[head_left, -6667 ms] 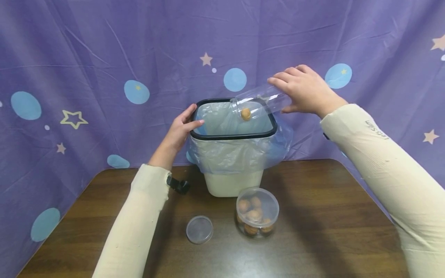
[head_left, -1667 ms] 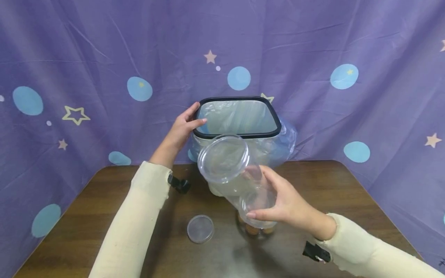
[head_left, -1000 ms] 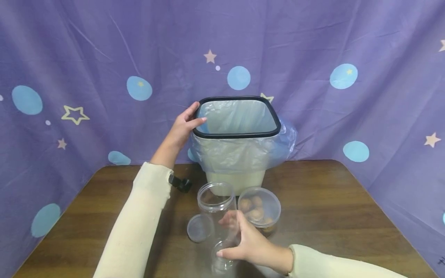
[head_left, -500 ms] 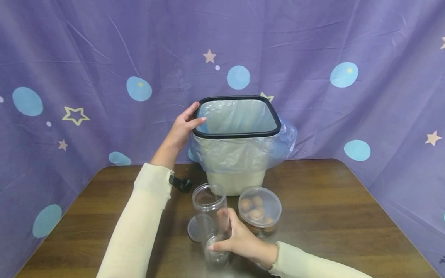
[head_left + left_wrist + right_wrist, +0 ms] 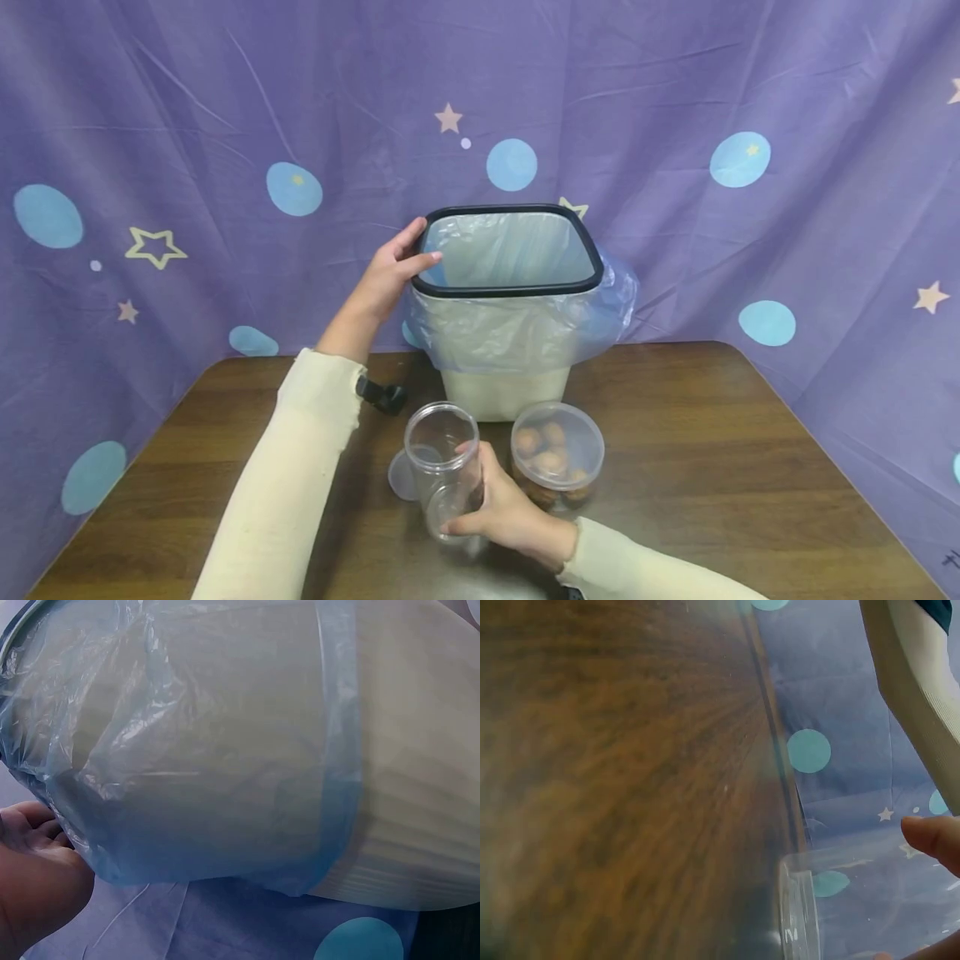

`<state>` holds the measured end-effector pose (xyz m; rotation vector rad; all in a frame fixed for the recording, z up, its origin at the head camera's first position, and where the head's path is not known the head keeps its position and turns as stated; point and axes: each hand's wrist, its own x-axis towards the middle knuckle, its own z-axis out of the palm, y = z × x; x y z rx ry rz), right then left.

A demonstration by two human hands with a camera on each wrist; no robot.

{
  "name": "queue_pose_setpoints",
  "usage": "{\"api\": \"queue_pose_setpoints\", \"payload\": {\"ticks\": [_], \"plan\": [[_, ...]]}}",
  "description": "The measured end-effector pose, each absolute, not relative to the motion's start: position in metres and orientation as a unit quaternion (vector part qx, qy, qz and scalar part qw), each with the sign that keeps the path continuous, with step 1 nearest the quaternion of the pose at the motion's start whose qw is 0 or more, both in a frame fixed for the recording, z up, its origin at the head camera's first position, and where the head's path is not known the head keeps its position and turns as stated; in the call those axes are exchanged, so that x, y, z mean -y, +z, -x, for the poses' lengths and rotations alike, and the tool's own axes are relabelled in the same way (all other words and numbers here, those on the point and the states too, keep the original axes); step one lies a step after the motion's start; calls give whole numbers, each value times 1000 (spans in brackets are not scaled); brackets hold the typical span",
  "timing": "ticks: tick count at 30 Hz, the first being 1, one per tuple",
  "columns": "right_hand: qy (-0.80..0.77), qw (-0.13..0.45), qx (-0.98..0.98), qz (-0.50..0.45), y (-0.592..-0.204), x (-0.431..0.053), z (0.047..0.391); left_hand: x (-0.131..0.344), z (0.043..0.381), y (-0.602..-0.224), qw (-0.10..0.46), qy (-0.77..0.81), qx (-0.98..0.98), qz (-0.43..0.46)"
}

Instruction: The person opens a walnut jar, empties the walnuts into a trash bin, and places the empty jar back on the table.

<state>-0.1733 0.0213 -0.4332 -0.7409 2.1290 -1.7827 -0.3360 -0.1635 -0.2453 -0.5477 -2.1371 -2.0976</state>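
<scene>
Head view: right fingers (image 5: 491, 468) grip a clear cylindrical plastic jar (image 5: 441, 473).

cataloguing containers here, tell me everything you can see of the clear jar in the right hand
The jar is a tall, colourless, see-through cylinder, apparently plastic, with a ridged rim and a round base. Its mouth is uncovered and faces up; nothing shows inside. It is roughly upright, in front of the bin and left of the lidded tub in the head view. The right hand grips its side. Whether its base touches the table is unclear.
</scene>
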Motion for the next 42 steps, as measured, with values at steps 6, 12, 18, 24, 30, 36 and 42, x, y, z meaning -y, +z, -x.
{"api": "queue_pose_setpoints", "payload": {"ticks": [6, 12, 18, 24, 30, 36, 42], "plan": [[-625, 101, -735, 242, -436, -15, 178, 163, 336, -245, 51, -685, 704, 181], [-645, 75, -731, 210, -440, -10, 187, 163, 336, -246, 55, -686, 702, 181], [-655, 50, -728, 194, -442, -8, 195, 162, 335, -245, 59, -683, 704, 187], [-672, 52, -713, 195, -440, -10, 195, 161, 336, -245, 61, -682, 705, 187], [-691, 58, -697, 183, -433, -17, 189, 160, 337, -245, 67, -684, 701, 190], [-692, 77, -691, 192, -423, -25, 178, 164, 335, -244, 80, -691, 694, 185], [-694, 82, -680, 220, -414, -39, 165, 170, 323, -235, 101, -687, 692, 198]]}}
